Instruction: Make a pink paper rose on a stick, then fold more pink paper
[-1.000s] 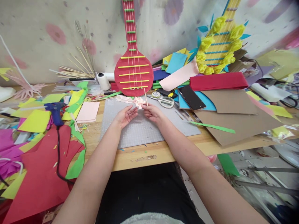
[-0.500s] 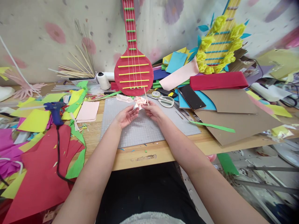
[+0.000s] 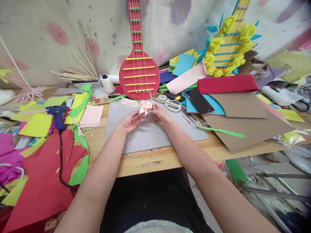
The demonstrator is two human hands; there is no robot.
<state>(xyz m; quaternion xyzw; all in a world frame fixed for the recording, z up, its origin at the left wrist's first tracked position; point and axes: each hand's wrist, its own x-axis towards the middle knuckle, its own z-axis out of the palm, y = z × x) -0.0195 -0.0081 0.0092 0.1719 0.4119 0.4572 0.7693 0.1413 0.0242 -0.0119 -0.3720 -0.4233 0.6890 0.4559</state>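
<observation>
Over the grey cutting mat (image 3: 143, 139), my right hand (image 3: 159, 115) pinches a thin wooden stick (image 3: 152, 99) that points up. A pale pink paper flower (image 3: 145, 106) is at the fingertips, between the two hands. My left hand (image 3: 132, 121) is just left of the flower, palm up with its fingers apart and slightly curled. Behind the flower stands a red paper lute (image 3: 139, 72) with yellow strips and white strings. A folded pale pink paper piece (image 3: 129, 102) lies on the mat behind my left hand.
Scissors (image 3: 173, 105), a black phone (image 3: 199, 101) and brown card (image 3: 245, 129) lie to the right. On the left are a blue glue gun (image 3: 58, 117), pink paper squares (image 3: 91, 116) and red paper (image 3: 46, 174). A yellow flowered instrument (image 3: 227, 48) stands at the back right.
</observation>
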